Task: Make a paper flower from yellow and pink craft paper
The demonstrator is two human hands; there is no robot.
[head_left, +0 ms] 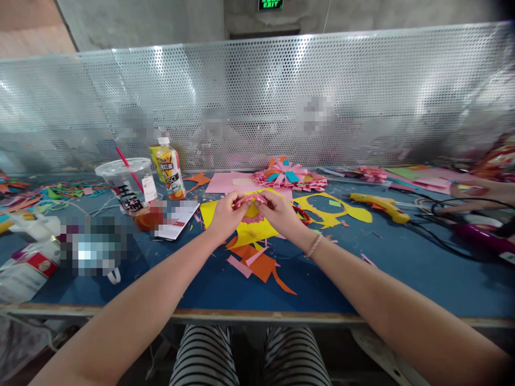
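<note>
Between my two hands is a pink and yellow paper flower [252, 215] with a fringed pink edge. My left hand [227, 213] pinches its left side. On the opposite side, the fingers of my right hand [277, 210] are closed on the same flower. Yellow paper [250, 235] lies beneath the hands on the blue table. Nearer to me are orange paper scraps [260, 267] and pink strips [238, 266]. Red scissor handles [304, 214] show partly beside my right hand.
A yellow glue gun [380, 208] lies right, with a cable. Behind my hands sits a pile of pink paper flowers [287, 176]. A lidded plastic cup [127, 185] and a bottle [170, 170] stand left. Another person's hand [475, 194] is at far right. A perforated metal panel [249, 96] borders the back.
</note>
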